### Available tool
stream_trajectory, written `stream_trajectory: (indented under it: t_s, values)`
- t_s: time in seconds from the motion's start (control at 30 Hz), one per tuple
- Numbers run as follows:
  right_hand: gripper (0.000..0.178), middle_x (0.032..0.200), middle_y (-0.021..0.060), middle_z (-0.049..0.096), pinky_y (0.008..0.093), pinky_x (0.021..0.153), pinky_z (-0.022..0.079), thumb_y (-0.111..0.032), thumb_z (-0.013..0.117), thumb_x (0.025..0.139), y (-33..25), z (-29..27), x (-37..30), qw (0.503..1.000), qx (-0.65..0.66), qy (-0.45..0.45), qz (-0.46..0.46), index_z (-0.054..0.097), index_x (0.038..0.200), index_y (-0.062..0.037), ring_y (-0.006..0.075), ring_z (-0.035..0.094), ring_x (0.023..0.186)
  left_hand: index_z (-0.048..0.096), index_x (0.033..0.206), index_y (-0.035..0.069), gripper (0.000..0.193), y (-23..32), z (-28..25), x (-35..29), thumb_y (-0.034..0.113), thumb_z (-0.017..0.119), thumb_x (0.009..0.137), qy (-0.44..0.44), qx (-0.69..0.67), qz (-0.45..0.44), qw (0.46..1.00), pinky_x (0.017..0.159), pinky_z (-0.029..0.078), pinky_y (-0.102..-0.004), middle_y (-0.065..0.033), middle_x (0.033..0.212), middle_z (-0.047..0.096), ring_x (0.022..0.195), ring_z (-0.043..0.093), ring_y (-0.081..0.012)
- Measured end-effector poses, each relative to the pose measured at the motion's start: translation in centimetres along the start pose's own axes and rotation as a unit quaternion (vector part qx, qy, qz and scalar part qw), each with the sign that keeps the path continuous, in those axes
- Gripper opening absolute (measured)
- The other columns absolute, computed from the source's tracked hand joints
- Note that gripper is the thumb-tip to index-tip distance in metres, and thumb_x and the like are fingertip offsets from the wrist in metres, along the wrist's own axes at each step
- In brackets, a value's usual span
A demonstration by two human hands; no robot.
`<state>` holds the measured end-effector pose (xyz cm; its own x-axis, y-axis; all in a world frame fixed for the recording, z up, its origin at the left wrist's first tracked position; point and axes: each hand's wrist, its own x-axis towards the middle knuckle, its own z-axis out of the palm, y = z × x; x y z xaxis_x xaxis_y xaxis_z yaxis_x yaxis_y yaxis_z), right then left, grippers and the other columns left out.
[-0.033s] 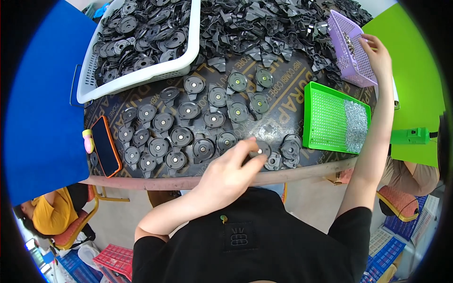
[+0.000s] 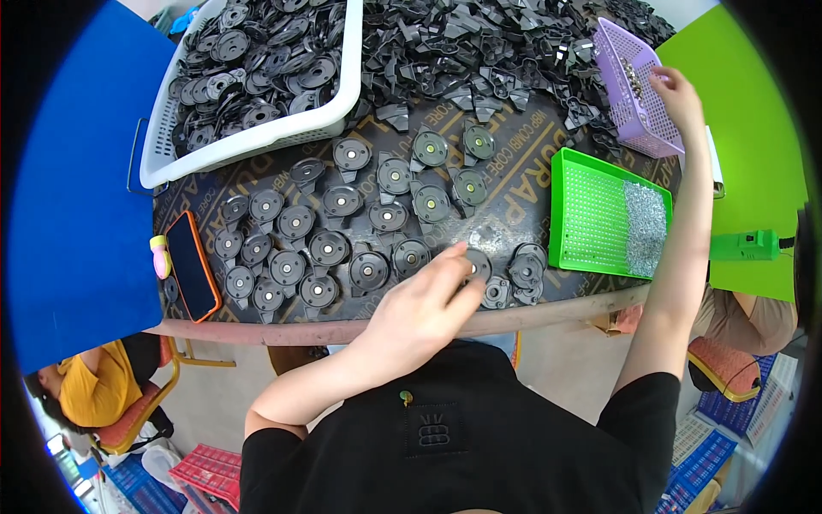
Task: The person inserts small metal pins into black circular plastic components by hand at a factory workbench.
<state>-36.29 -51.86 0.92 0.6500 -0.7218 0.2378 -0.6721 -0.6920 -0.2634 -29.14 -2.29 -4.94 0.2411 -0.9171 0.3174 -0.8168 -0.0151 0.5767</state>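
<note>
At the table's near edge, my left hand has its thumb and index finger curled round the left side of a round black plastic disc part. A light metal piece shows at that part's centre. My right hand reaches over the right rim of a purple basket of small metal pieces. Its thumb and fingers are pressed together; whatever is between the tips is hidden. Several black disc parts with metal centres lie in rows left of my left hand. More black parts sit stacked to its right.
A white basket full of black discs stands back left, beside a heap of black plastic pieces. A green tray with small silvery pieces lies right. An orange-edged phone lies far left. Other people sit nearby.
My right hand has drawn slightly down along the purple basket's rim, and its fingers have come closer together. My left hand has shifted only a little at the disc part.
</note>
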Motion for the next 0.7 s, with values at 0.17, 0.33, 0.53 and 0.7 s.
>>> stream_trajectory:
  t_s: [0.17, 0.33, 0.53, 0.7]
  values:
    - [0.046, 0.109, 0.0158, 0.066, 0.0339, 0.090, 0.046, -0.030, 0.063, 0.084, 3.6, 7.6, 2.5, 0.976, -0.032, -0.216, -0.022, 0.058, 0.122, -0.0062, 0.0243, 0.063, 0.100, 0.063, 0.094, 0.002, 0.025, -0.8, 1.2, 0.8, 0.011, 0.060, 0.071, 0.030, 0.247, 0.077, 0.966, 0.089, 0.047, -0.0366, -0.0087, 0.098, 0.059, 0.101, 0.058, -0.0238]
    - [0.034, 0.102, 0.0194, 0.067, 0.0358, 0.087, 0.047, -0.019, 0.060, 0.082, 2.5, 8.0, 2.0, 0.968, -0.063, -0.237, -0.045, 0.064, 0.113, -0.0048, 0.0302, 0.065, 0.096, 0.061, 0.103, -0.004, 0.036, -1.5, 1.6, 0.9, 0.005, 0.061, 0.067, 0.035, 0.225, 0.046, 0.973, 0.072, 0.051, -0.0289, -0.0120, 0.106, 0.057, 0.091, 0.057, -0.0218]
    - [0.017, 0.085, 0.0198, 0.068, 0.0390, 0.078, 0.051, -0.010, 0.060, 0.071, 2.0, 6.8, 0.9, 0.983, -0.142, -0.095, -0.071, 0.071, 0.083, -0.0055, 0.0340, 0.066, 0.083, 0.061, 0.108, -0.004, 0.041, -0.5, 0.9, 1.7, 0.004, 0.059, 0.068, 0.008, 0.234, 0.008, 0.972, 0.075, 0.047, -0.0309, -0.0123, 0.118, 0.057, 0.088, 0.056, -0.0222]
    - [0.018, 0.090, 0.0194, 0.067, 0.0413, 0.079, 0.051, -0.014, 0.059, 0.075, 0.6, 6.4, 0.2, 0.986, -0.149, -0.066, -0.031, 0.070, 0.088, -0.0086, 0.0334, 0.065, 0.089, 0.062, 0.108, -0.002, 0.038, 1.3, 2.6, 1.0, 0.004, 0.061, 0.071, -0.021, 0.119, 0.055, 0.991, 0.074, 0.048, -0.0298, -0.0100, 0.111, 0.059, 0.085, 0.056, -0.0205]
